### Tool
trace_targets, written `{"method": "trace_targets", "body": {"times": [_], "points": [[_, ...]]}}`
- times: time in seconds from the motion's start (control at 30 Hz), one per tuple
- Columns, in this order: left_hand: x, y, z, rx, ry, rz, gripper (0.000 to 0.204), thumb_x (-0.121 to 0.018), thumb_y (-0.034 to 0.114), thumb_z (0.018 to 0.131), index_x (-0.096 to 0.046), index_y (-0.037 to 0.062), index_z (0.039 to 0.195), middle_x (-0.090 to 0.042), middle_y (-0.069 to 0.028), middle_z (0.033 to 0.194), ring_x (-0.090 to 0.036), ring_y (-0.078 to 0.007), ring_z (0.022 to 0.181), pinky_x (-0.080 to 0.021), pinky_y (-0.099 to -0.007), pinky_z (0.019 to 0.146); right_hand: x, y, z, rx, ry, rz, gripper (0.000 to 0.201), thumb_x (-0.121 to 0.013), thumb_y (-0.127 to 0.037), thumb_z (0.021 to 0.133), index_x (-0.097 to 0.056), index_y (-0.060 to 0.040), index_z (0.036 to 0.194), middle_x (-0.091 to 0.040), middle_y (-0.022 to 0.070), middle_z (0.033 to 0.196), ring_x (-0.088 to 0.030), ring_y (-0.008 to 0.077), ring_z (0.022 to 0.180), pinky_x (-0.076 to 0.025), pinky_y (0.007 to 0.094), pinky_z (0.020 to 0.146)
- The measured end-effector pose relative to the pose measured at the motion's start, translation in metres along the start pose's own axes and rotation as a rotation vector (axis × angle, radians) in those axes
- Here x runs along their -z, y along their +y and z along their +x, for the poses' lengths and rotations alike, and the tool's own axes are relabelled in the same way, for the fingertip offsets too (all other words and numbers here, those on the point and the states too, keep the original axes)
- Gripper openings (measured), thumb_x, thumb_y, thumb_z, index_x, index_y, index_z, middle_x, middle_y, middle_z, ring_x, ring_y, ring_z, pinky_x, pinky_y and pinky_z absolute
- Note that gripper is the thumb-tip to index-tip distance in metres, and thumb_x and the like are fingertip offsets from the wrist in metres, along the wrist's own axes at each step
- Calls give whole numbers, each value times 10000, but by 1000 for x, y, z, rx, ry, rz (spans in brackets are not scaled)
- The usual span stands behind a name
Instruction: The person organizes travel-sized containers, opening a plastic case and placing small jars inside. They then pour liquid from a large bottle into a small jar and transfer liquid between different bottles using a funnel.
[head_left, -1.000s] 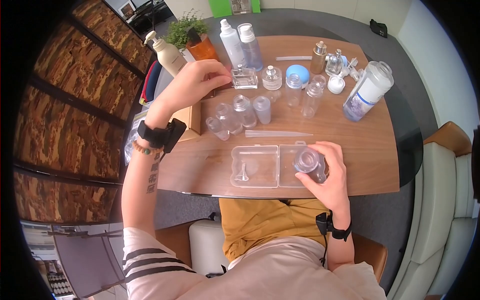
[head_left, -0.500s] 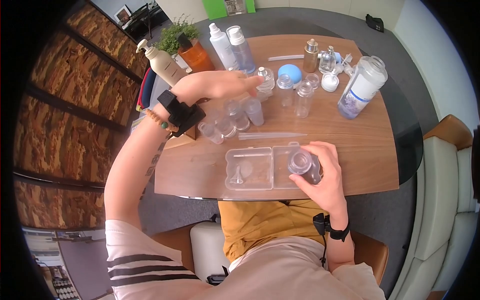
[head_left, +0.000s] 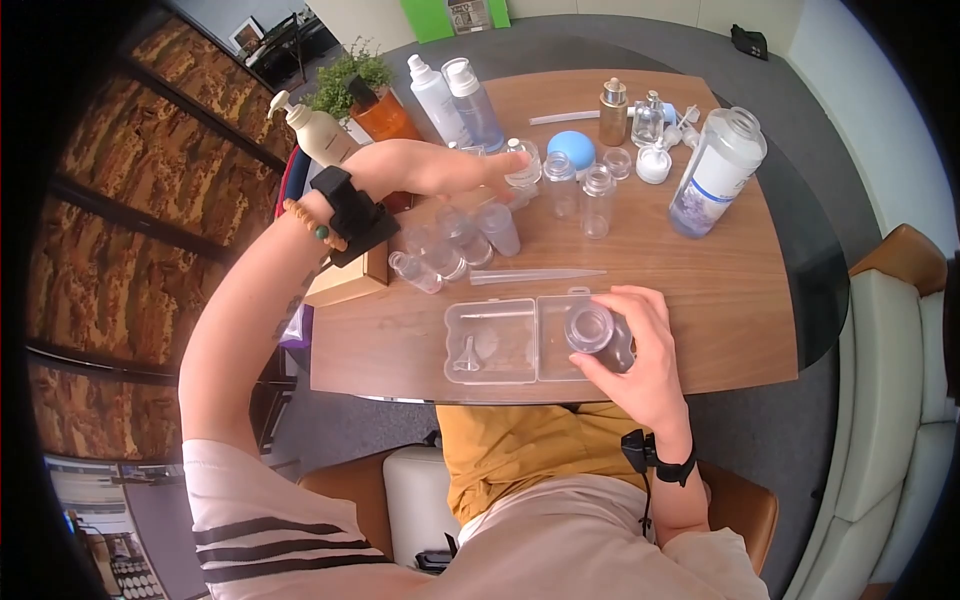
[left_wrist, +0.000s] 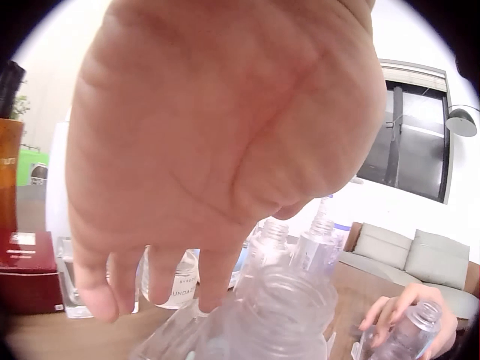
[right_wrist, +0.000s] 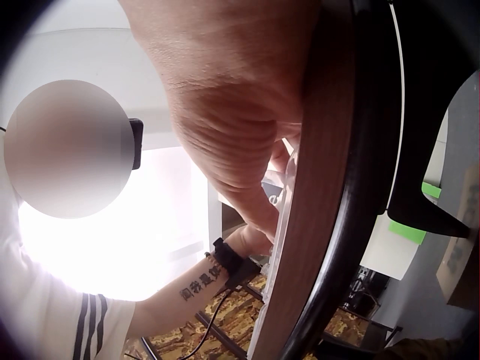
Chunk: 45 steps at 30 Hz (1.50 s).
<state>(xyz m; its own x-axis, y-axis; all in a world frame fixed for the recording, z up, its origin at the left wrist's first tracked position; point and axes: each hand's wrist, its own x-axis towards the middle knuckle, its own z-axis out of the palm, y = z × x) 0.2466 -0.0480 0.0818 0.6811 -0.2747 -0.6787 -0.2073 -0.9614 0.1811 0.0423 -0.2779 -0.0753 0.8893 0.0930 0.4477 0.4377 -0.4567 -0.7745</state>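
Note:
In the head view my left hand (head_left: pixel 440 170) reaches across the row of small clear bottles (head_left: pixel 498 230), fingers extended beside a round perfume bottle (head_left: pixel 524 165). Its palm (left_wrist: pixel 225 120) fills the left wrist view, with the fingers pointing down above an open-necked clear bottle (left_wrist: pixel 277 315); whether a fingertip touches anything cannot be told. My right hand (head_left: pixel 645 365) holds a small clear bottle (head_left: pixel 590 328) upright between thumb and fingers, over the right half of an open clear plastic case (head_left: pixel 490 381). A small funnel (head_left: pixel 467 355) lies in the left half.
A clear pipette (head_left: pixel 538 276) lies behind the case. Farther back stand open bottles (head_left: pixel 597 205), a blue ball-shaped thing (head_left: pixel 571 150), a white jar (head_left: pixel 654 163) and a dropper bottle (head_left: pixel 613 112). A large labelled bottle (head_left: pixel 715 175) is at right, pump bottles (head_left: pixel 470 105) at back left.
My left hand has moved right from the square perfume bottle, its fingers changing from a pinch-like pose to extended. My right hand keeps holding the small bottle over the case.

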Motion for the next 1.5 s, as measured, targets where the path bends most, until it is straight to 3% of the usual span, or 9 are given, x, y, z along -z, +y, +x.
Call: {"method": "trace_targets", "body": {"times": [0.43,0.53,0.83,0.97,1.03,1.23,1.37,1.43,1.5], "points": [[3,20,14,158,-146,122,1006,-229,934,947,-542,241,1605,-495,-132,1652,-485,-321,1476,-361,-506,1213,2,0,-2,-25,-17,18,604,-914,-95,746,-659,-67,1293,-695,116,1239,-556,376,1300,-453,492,1089],[-1,9,25,111,-147,141,992,-210,907,972,-532,219,1610,-478,-139,1663,-455,-336,1512,-356,-501,1222,2,0,-2,-28,-19,21,603,-913,-101,750,-659,-69,1295,-694,113,1242,-553,377,1305,-448,494,1096],[-7,-26,42,69,-133,-99,701,-331,617,1115,-557,135,1571,-603,-50,1519,-603,-192,1211,-503,-364,1039,3,-1,-2,-13,-17,-5,602,-929,-77,721,-677,-38,1266,-685,162,1242,-577,377,1294,-495,477,1068],[-2,-37,48,32,-133,-92,595,-397,530,1115,-584,130,1513,-612,-77,1459,-578,-233,1284,-475,-373,1084,2,-1,-3,-30,-25,12,588,-918,-120,755,-661,-65,1281,-693,118,1244,-553,376,1306,-454,496,1097],[4,-36,37,-186,-102,31,597,-413,536,1109,-584,137,1518,-528,-81,1560,-536,-280,1366,-436,-410,1140,2,-2,-2,-20,-17,8,587,-918,-119,754,-662,-64,1279,-693,120,1242,-556,377,1302,-458,496,1094],[12,-12,-17,-77,20,22,819,-473,685,1030,-443,135,1636,-401,-90,1683,-450,-312,1484,-371,-443,1210,1,-4,-2,-33,-14,6,572,-917,-115,753,-668,-58,1265,-693,131,1225,-564,382,1290,-475,492,1084],[19,-30,-29,-194,83,-36,801,-473,674,1039,-461,138,1633,-387,-144,1677,-518,-319,1438,-423,-416,1189,1,-4,-2,-18,-5,2,576,-923,-124,750,-668,-54,1261,-689,143,1228,-567,384,1279,-478,492,1079],[26,-50,-28,-523,179,48,633,-431,528,1114,-515,139,1605,-397,-154,1657,-525,-312,1428,-428,-408,1202,1,-5,-1,-19,-2,-8,580,-926,-124,746,-669,-54,1260,-684,150,1231,-571,384,1272,-481,492,1074],[32,-49,-60,-654,333,1,456,-466,308,1143,-600,147,1547,-411,-146,1640,-483,-286,1457,-411,-422,1224,0,-6,-3,-38,-10,-8,583,-929,-124,742,-670,-54,1260,-680,156,1234,-575,385,1265,-485,492,1069]]}}
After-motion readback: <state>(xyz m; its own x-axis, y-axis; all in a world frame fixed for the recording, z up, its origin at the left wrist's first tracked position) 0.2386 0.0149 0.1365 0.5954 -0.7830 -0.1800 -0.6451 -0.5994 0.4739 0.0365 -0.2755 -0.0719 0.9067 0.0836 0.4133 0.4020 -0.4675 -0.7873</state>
